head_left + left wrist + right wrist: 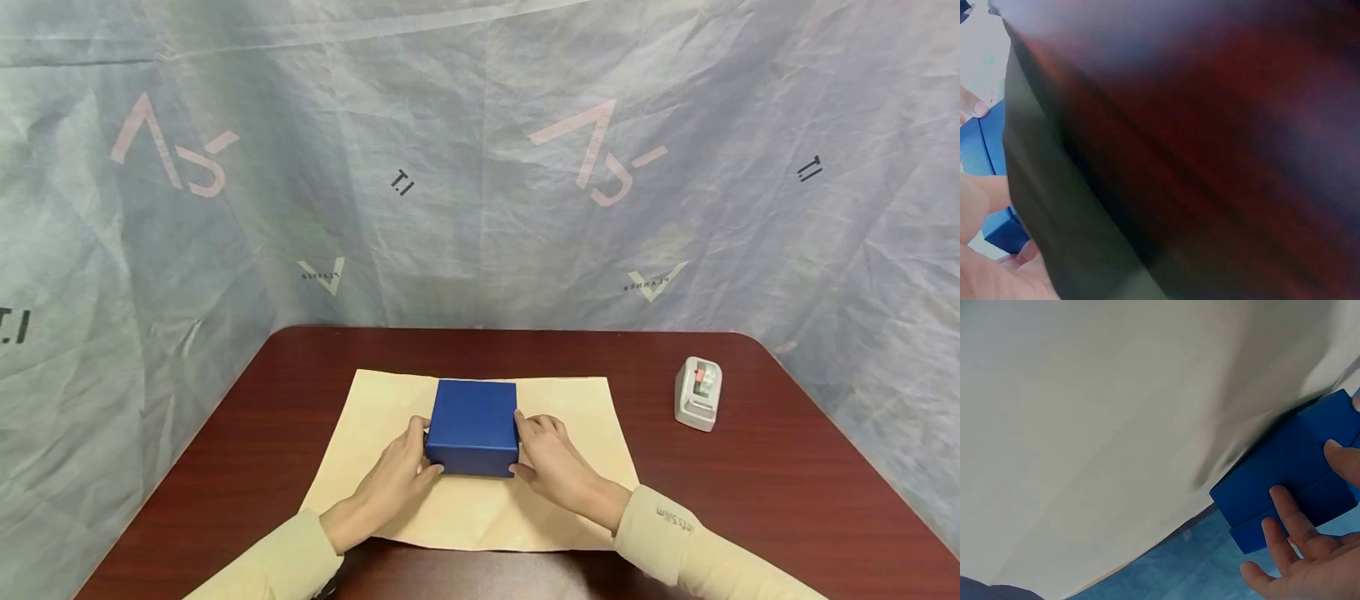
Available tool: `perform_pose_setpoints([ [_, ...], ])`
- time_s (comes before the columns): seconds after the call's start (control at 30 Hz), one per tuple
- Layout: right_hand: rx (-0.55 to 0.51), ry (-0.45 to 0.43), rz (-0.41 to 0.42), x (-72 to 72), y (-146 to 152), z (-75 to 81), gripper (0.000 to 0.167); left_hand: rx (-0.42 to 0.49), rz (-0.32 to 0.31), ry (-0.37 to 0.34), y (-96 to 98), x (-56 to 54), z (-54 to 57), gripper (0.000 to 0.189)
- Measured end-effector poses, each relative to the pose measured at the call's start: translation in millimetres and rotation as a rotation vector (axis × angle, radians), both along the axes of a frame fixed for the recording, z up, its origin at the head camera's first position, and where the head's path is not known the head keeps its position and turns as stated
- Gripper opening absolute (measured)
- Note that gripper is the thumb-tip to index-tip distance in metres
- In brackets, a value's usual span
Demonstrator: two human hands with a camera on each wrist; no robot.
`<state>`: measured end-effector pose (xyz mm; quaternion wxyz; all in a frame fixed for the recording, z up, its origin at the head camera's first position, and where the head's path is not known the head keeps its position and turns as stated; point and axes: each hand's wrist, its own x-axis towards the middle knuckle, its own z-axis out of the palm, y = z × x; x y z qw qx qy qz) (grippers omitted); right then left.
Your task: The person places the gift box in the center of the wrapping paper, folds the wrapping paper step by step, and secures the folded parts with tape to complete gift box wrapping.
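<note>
A closed, square blue box (475, 417) is over a cream sheet of paper (573, 404) in the middle of the head view. At its left side, my left hand (393, 475) grips the near corner, thumb on the front face and fingers along the side. My right hand (558, 467) holds the opposite side, its thumb by the front right corner. Fingers of the right hand (1310, 556) press the box's side in the right wrist view. A dark sleeve edge (1041, 175) covers much of the left wrist view. Whether the box touches the paper I cannot tell.
A small white device (698, 394), like a tape dispenser, stands at the right on the dark red wooden table (772, 483). Behind the table's far edge hangs a grey printed cloth (480, 167), which also runs along both sides.
</note>
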<state>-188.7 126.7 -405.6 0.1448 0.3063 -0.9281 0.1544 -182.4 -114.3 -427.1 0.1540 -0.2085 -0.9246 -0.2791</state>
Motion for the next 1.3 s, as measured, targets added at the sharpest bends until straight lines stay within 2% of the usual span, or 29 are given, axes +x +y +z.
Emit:
perform_pose_setpoints([
  [0.2, 0.018, 0.014, 0.001, 0.1, 1.3, -3.0, 0.071, -0.055, 0.017, -0.009, -1.4, 1.3, 0.0, 0.049],
  [0.37, -0.004, -0.015, -0.009, 1.1, 3.4, -3.2, 0.071, -0.088, 0.014, -0.029, -2.6, 1.3, 3.3, 0.051],
  [0.53, -0.043, -0.069, -0.027, 1.5, 6.8, -4.3, 0.075, -0.136, 0.040, -0.134, -3.7, 0.6, 7.4, 0.070],
  [0.63, -0.021, -0.085, -0.033, 1.8, 9.4, -6.3, 0.079, -0.155, 0.042, -0.205, -4.4, 0.4, 6.9, 0.087],
  [0.77, 0.031, -0.127, -0.022, 1.8, 11.7, -9.2, 0.080, -0.145, 0.018, -0.263, -4.8, 1.1, 3.7, 0.095],
  [0.97, 0.060, -0.221, -0.015, 3.2, 12.6, -11.0, 0.075, -0.181, 0.000, -0.275, -3.6, 2.6, 1.6, 0.097],
  [1.3, 0.039, -0.247, -0.040, -0.3, 20.0, -13.0, 0.070, -0.218, -0.027, -0.223, 7.9, -2.0, 1.5, 0.099],
])
